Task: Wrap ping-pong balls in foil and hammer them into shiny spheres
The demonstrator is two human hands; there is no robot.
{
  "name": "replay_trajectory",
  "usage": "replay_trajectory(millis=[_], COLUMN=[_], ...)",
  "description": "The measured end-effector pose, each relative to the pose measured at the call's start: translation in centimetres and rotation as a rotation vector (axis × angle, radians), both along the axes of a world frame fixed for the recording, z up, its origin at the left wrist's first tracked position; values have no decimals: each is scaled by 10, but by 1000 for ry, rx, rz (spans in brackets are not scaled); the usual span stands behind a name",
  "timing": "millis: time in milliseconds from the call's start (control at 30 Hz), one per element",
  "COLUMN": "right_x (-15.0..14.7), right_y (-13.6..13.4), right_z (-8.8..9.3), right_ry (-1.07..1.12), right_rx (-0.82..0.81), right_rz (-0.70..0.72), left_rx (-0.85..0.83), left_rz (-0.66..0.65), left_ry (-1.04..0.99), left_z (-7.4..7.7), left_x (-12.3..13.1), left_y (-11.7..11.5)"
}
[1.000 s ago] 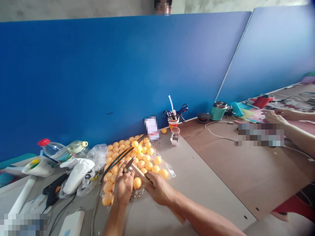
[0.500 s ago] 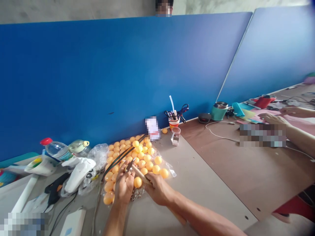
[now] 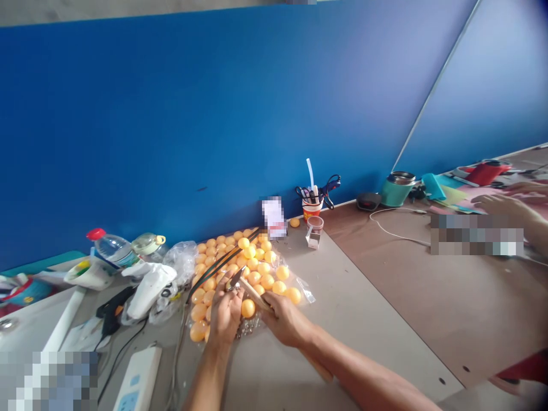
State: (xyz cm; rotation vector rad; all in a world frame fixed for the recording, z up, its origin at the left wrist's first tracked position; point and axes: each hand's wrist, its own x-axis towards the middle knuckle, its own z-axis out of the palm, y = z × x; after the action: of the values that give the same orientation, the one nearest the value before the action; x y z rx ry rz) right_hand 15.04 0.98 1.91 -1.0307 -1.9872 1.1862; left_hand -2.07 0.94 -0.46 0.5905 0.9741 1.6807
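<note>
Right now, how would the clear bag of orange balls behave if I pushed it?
The clear bag would probably shift floppily; its thin edge looks crumpled. The orange balls, smooth and round, may roll against one another. The dark strips lying across them could slide or drag along.

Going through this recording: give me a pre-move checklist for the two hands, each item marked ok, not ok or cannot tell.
1. Right hand gripping the hammer by its wooden handle: ok.
2. Left hand fingers well away from the hammer's dark head: not ok, the head is right at them.
3. Shiny piece at the left fingers firmly held: cannot tell, it is partly hidden.
4. Space between the hands free of balls: not ok, an orange ball sits there.
5. Co-worker's hand apart from the hammer: ok, far to the right.
</note>
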Motion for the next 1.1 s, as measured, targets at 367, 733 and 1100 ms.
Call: replay_trajectory(millis=[367, 733, 1100], right_x=[2, 3, 3], right_y=[1, 2, 4], right_z=[1, -2, -1], right_ry=[-39, -42, 9], right_rx=[-46, -31, -38], right_rz=[-21, -24, -37], left_rx=[18, 45, 50], left_rz=[46, 43, 51], left_ry=[64, -35, -92], left_z=[-6, -4, -6], left_x=[-2, -2, -6], left_y=[0, 0, 1])
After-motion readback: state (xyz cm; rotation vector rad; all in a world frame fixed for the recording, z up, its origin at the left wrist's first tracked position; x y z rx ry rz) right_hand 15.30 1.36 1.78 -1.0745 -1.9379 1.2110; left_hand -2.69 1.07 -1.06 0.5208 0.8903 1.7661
